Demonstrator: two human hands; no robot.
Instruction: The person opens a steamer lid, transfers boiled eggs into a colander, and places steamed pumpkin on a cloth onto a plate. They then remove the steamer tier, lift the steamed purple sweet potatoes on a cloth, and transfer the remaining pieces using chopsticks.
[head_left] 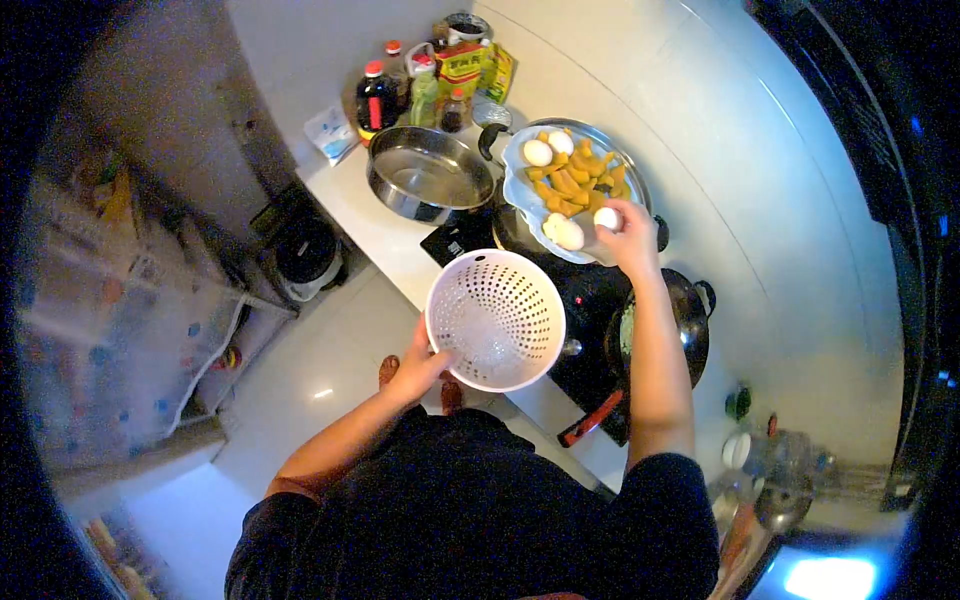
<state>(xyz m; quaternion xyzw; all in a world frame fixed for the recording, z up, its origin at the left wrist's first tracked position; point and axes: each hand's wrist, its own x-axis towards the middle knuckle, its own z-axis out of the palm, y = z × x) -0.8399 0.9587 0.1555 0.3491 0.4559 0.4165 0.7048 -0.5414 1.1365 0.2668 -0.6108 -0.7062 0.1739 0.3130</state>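
Observation:
My left hand (418,368) grips the rim of a white colander (480,350), its thumb over the near left edge. No food shows inside the colander. Over the stove, my right hand (632,240) has its fingers closed around a white egg (606,217) at the near right edge of a pale blue scalloped dish (515,185). Orange pumpkin pieces (570,182) fill the middle of that dish. More white eggs lie there too, an egg (537,152) at the far left and another egg (568,235) near the front. The dish rests on a steel pot (632,165).
An uncovered steel pan (430,175) stands on the counter left of the dish. Behind it are a dark sauce bottle (376,100) and several other bottles and packets. A wok (690,325) sits on the right burner, and a red handle (592,420) juts over the counter's front.

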